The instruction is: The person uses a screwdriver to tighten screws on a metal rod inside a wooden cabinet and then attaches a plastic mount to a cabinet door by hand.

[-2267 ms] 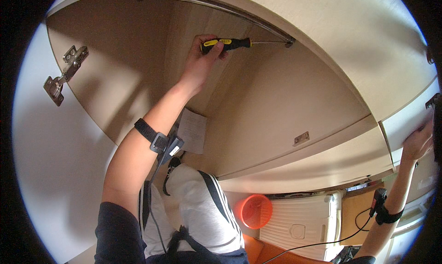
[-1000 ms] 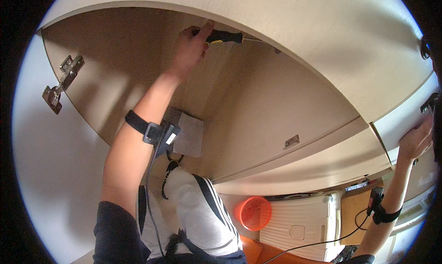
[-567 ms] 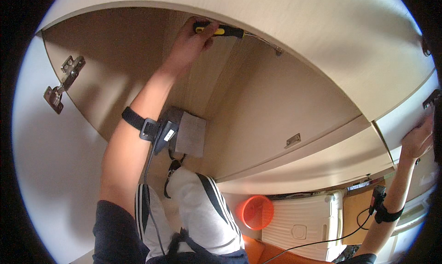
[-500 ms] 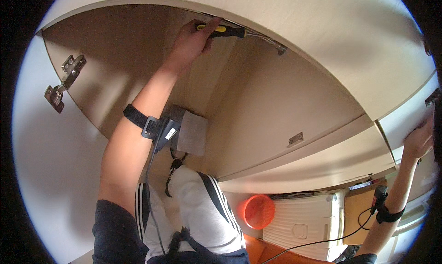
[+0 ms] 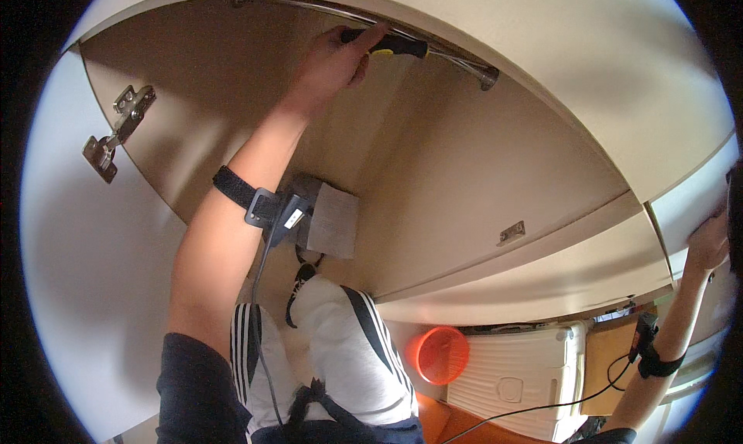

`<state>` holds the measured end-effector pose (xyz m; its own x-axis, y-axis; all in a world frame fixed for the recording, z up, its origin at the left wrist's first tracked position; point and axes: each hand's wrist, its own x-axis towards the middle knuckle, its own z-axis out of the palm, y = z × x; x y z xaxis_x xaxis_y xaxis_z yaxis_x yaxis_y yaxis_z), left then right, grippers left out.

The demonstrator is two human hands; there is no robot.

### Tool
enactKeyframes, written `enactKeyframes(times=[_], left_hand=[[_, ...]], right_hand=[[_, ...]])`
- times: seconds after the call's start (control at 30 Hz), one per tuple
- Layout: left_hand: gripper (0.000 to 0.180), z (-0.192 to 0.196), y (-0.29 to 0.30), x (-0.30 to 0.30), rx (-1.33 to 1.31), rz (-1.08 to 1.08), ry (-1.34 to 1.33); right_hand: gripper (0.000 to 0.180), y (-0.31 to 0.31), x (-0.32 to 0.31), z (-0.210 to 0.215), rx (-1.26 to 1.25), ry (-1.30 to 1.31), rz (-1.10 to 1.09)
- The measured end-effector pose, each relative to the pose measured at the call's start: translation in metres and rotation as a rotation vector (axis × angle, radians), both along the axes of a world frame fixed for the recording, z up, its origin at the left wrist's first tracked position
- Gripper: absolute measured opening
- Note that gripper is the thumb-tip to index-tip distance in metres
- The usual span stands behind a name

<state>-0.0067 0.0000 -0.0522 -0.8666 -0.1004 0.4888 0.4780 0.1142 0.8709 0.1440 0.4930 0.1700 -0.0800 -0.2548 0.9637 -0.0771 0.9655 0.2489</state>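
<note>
The location is consistent with a home; the exact room cannot be determined. Indicators: a pale wood-finish wardrobe (image 5: 464,165) with a metal hanging rail (image 5: 328,9), a white door (image 5: 85,274) on a cup hinge (image 5: 118,134), a red-orange basket (image 5: 439,356), and a white ribbed case (image 5: 507,386).

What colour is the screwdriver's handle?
The screwdriver handle is black with yellow parts, as the head view shows best.

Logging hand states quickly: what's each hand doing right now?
Left hand: closed, holding the black-and-yellow screwdriver.
Right hand: at the picture's dark edge; whether its grip is open or closed cannot be told.
</note>
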Motion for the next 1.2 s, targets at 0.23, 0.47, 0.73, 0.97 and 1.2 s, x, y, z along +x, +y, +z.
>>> enactKeyframes(times=[0.23,0.47,0.73,0.97,1.2], left_hand=[[0.037,-0.014,0.012,-0.003,0.144,-0.031,0.173],[0.036,-0.002,0.014,0.013,0.234,-0.002,0.129],[0.038,0.024,0.021,0.022,-0.041,0.181,0.358],[0.041,0.03,0.012,-0.008,-0.112,0.324,0.279],[0.049,0.015,0.016,0.002,-0.104,0.205,0.016]], right_hand=[[0.047,-0.006,-0.003,-0.001,-0.027,-0.003,0.025],[0.049,-0.009,-0.002,0.0,-0.057,0.001,0.055],[0.051,-0.019,-0.005,-0.001,-0.053,0.007,0.066],[0.053,-0.025,-0.007,0.0,-0.07,0.025,0.105],[0.056,-0.022,-0.002,-0.002,-0.09,0.021,0.096]])
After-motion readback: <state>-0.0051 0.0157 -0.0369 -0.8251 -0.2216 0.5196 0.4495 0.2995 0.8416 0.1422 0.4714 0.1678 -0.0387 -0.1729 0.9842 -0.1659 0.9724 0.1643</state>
